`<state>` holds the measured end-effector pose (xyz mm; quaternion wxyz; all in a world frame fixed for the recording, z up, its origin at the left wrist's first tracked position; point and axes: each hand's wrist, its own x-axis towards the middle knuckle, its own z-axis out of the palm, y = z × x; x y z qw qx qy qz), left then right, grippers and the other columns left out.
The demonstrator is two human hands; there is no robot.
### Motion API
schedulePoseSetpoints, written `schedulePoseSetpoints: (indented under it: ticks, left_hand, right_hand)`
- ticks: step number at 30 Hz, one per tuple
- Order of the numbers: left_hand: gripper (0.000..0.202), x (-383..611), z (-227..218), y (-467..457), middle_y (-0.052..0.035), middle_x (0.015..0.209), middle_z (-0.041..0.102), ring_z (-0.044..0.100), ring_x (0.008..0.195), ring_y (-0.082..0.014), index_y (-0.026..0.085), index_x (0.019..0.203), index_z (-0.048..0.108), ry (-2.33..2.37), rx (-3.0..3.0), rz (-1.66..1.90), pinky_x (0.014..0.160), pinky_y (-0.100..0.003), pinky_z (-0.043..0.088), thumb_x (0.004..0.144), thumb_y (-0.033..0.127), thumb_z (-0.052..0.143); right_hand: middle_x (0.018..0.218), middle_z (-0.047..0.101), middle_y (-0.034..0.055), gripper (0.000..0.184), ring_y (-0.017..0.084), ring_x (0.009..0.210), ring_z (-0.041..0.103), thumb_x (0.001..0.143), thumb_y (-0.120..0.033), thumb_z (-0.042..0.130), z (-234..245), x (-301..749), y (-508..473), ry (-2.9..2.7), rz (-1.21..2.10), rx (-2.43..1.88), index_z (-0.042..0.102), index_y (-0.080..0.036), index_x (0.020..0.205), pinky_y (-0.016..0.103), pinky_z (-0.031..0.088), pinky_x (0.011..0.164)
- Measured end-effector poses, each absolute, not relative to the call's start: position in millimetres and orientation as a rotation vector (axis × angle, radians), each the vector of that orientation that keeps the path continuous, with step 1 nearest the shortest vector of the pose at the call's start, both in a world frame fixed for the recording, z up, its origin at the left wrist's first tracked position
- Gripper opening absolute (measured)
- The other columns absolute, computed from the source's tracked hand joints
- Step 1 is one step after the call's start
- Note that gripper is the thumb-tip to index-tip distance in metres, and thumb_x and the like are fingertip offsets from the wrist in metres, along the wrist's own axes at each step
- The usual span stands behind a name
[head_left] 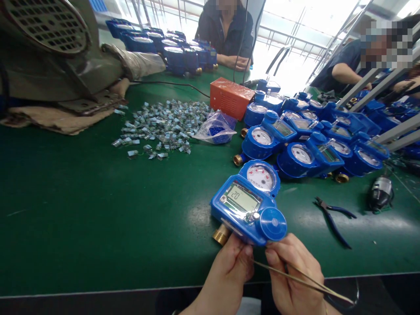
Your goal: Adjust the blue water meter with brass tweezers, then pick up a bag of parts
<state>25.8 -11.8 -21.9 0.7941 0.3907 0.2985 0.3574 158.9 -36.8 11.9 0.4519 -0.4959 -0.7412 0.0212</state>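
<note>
A blue water meter (244, 201) rests on the bench in front of me, with a round dial, a lit digital display and a brass threaded end. My left hand (229, 267) is closed at its near edge, beside the brass end, thumb bent over the fingers. Across the lower right edge of the meter is my right hand (293, 271), its fingers closed around thin metal tweezers (311, 283). The tweezers' tip points toward my left thumb, and their joined end sticks out to the right. A thin wire loop curves near that end. What lies between my fingertips is hidden.
Many blue meters (300, 153) stand at the right. Blue-handled cutters (333, 221) and a small black-and-silver device (380, 192) lie nearby. Small clear seals (164, 124), a bag of blue parts (218, 129), an orange box (231, 97) and a blower (59, 57) sit behind. Co-workers sit opposite.
</note>
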Motion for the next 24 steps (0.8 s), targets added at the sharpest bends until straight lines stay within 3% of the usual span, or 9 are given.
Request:
schedulePoseSetpoints:
  ticks: [8,18,24]
  left_hand:
    - [0.028,25.2,-21.4,-11.0,0.0018,0.075,0.039,0.026,0.058,-0.0085,0.019,0.111,0.043,0.624,0.791,0.765,0.052,-0.026,0.023,0.09,0.037,0.044]
    - [0.023,25.2,-18.9,-12.6,0.0005,0.078,0.042,0.027,0.06,-0.0088,0.018,0.104,0.045,0.642,0.82,0.773,0.053,-0.025,0.024,0.091,0.037,0.043]
    - [0.023,27.2,-15.9,-13.0,0.0034,0.068,0.035,0.024,0.056,-0.0084,0.018,0.098,0.046,0.674,0.811,0.799,0.051,-0.025,0.021,0.09,0.039,0.043]
  right_hand:
    - [0.074,0.059,0.0066,0.016,0.016,0.074,0.057,0.08,-0.003,0.051,12.6,160.1,-35.1,-1.839,0.018,-1.225,0.056,-0.011,0.093,0.028,0.047,0.065]
    - [0.068,0.056,0.0056,0.013,0.017,0.069,0.056,0.082,-0.004,0.049,19.4,161.6,-37.1,-1.938,0.03,-1.257,0.055,-0.012,0.091,0.028,0.047,0.06]
    - [0.064,0.052,0.0039,0.011,0.021,0.081,0.058,0.082,-0.005,0.049,22.6,161.7,-32.0,-1.984,0.035,-1.258,0.053,-0.015,0.084,0.03,0.047,0.066]
